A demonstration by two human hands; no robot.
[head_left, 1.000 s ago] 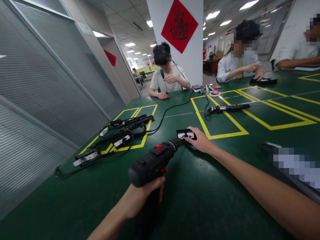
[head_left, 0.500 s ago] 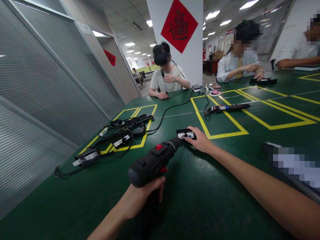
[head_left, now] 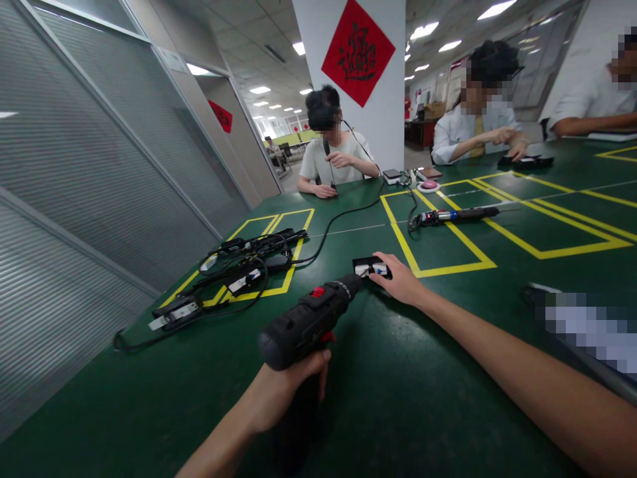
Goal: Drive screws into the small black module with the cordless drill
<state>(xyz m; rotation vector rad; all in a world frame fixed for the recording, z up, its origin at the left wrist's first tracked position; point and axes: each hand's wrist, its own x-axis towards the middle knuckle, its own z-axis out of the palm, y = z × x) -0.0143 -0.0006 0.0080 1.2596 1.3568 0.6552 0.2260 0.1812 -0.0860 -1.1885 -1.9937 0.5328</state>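
Observation:
My left hand (head_left: 283, 392) is closed round the grip of a black cordless drill (head_left: 308, 322) with a red switch, held over the green table (head_left: 408, 398). The drill's nose points at a small black part (head_left: 371, 267) with white and blue pieces lying on the table. My right hand (head_left: 401, 282) rests beside that part, fingers pressed on its right end, holding it in place.
Several black adapters with tangled cables (head_left: 233, 272) lie in a yellow-taped box at left. A soldering-type tool (head_left: 455, 214) lies in another taped box farther back. Three people sit at the far side, hands on their own work. A blurred object (head_left: 587, 325) lies at right.

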